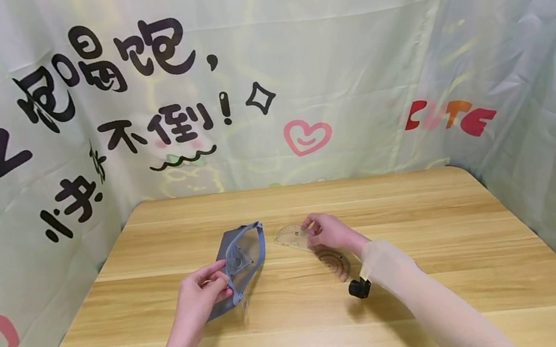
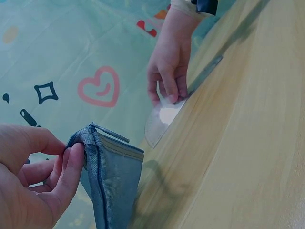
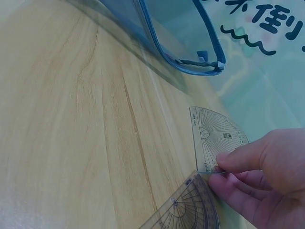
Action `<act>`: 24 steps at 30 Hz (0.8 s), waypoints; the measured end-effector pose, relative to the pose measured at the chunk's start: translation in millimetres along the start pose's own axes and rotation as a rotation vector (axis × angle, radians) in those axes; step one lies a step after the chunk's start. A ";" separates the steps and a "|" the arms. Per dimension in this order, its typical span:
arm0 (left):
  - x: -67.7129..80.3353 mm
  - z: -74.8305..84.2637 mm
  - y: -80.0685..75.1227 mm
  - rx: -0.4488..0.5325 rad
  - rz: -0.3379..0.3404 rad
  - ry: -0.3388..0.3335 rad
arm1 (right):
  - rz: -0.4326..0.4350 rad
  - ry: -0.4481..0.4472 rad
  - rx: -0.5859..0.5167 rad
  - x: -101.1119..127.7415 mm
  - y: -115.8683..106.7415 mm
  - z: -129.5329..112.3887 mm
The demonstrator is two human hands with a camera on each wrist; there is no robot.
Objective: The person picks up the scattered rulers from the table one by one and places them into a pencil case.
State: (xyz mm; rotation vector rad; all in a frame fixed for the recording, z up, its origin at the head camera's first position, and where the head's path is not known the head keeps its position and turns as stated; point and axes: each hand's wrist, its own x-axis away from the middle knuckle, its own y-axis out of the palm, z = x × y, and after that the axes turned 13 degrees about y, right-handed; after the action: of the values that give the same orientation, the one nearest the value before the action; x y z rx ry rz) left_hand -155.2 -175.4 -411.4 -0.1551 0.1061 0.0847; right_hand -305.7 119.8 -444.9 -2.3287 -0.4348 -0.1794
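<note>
My left hand [image 1: 199, 296] pinches the edge of a blue zip pouch [image 2: 119, 179], fingers and thumb curled on its rim. The pouch gapes open toward the right, and a clear piece with printed markings [image 1: 238, 261] shows within it. My right hand [image 1: 331, 231] pinches a clear protractor [image 3: 214, 136] between thumb and fingers at one corner. Right beside that hand, a brownish see-through protractor [image 1: 336, 265] lies on the table, its tip close to the clear one in the right wrist view.
The wooden table [image 1: 305, 330] carries these things. A printed cloth [image 1: 350, 74] with lettering and hearts hangs behind it and along both sides. A small black camera [image 1: 359, 288] sits at my right wrist, low over the tabletop.
</note>
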 end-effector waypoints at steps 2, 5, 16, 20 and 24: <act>0.3 0.0 0.0 0.000 -0.001 0.001 | 0.002 -0.006 -0.007 0.2 0.1 0.9; 0.4 0.1 0.1 0.003 -0.001 0.002 | 0.000 -0.013 -0.026 0.9 0.6 1.2; 0.7 0.1 0.2 0.001 -0.003 0.003 | -0.069 0.014 -0.224 7.1 4.6 -3.5; 0.7 0.1 0.2 -0.001 -0.003 0.003 | -0.085 0.039 -0.275 8.4 5.5 -5.8; 0.4 1.1 0.3 -0.002 -0.001 -0.001 | -0.108 0.051 -0.311 9.9 5.4 -8.6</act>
State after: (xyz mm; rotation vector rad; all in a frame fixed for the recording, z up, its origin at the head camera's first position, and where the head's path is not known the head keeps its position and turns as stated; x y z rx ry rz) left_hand -154.7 -174.9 -410.4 -0.1570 0.1047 0.0841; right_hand -294.5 112.8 -439.9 -2.5982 -0.5399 -0.3822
